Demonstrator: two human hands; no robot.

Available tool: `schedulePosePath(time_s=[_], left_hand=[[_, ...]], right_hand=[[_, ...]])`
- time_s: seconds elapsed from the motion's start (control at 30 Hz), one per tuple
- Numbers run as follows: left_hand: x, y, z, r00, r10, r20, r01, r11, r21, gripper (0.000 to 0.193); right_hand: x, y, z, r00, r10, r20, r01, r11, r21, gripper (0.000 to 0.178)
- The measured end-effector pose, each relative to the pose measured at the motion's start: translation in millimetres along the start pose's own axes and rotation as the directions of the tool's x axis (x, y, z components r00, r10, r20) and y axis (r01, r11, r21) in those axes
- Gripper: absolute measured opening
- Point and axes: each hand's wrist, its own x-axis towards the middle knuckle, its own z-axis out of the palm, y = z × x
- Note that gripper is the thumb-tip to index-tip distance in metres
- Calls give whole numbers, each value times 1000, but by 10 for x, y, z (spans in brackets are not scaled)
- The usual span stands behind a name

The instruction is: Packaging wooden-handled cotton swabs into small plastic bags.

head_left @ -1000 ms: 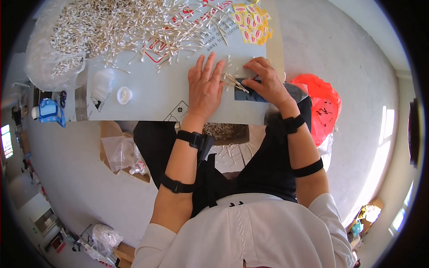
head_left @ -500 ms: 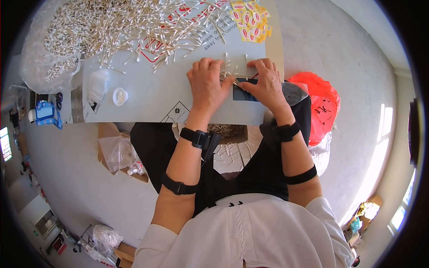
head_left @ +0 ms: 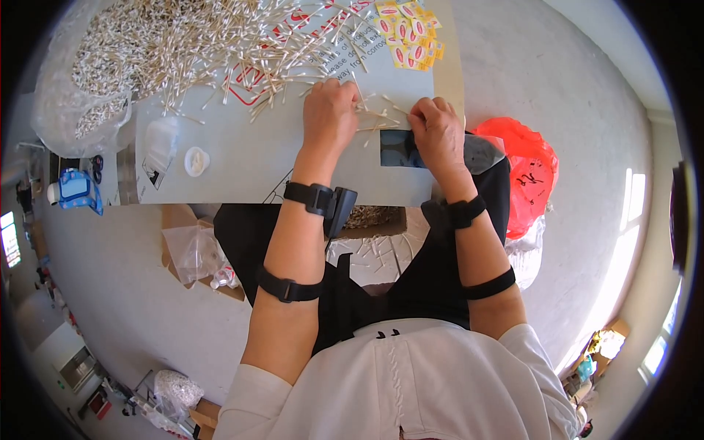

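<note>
My left hand [head_left: 331, 111] is closed over the table, its fingers curled. A cotton swab [head_left: 358, 86] stands out at its fingertips; the grip itself is partly hidden. To the right, my right hand [head_left: 438, 132] has thumb and fingers pinched together at the end of another cotton swab [head_left: 396, 105]. Several loose cotton swabs [head_left: 378, 113] lie crossed on the table between the hands. Just below them, beside my right hand, is a dark rectangular patch [head_left: 397, 149] on the tabletop.
A large heap of cotton swabs [head_left: 176, 44] spills from a clear plastic bag [head_left: 55, 110] at the far left. Yellow-and-white labels [head_left: 411, 33] lie at the far right. A clear container [head_left: 161, 139] and small white lid [head_left: 196, 161] sit left. A red bag [head_left: 524, 176] hangs right.
Both hands have closed from spread fingers. My left hand has moved slightly away from me and left. The gathered swabs between the hands now lie more scattered.
</note>
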Motion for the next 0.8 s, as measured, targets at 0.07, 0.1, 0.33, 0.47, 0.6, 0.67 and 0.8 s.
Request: schedulePosePath(time_s=[0.07,0.1,0.33,0.47,0.6,0.67,0.8], left_hand=[[-70,34,5,999,29,18,-29,1000,8,6],[-127,53,3,998,54,26,-54,998,-10,7],[-415,216,7,982,109,-155,-128,984,-121,30],[-509,225,-35,971,164,-171,-179,981,-71,48],[-575,160,-20,972,15,-233,-48,990,-134,57],[-611,254,-31,977,-26,-213,8,996,-84,58],[-667,308,-10,995,29,-96,-25,999,38,49]], right_hand=[[71,59,25,999,12,-36,-13,999,-45,6],[120,68,43,998,2,-58,-5,999,-53,5],[360,3,187,980,-172,98,165,984,70,5],[376,-59,183,965,-223,141,202,968,148,11],[331,-339,217,983,-180,42,174,978,115,25],[329,-341,230,982,-179,61,178,984,21,29],[480,-224,304,976,-145,160,133,988,83,22]])
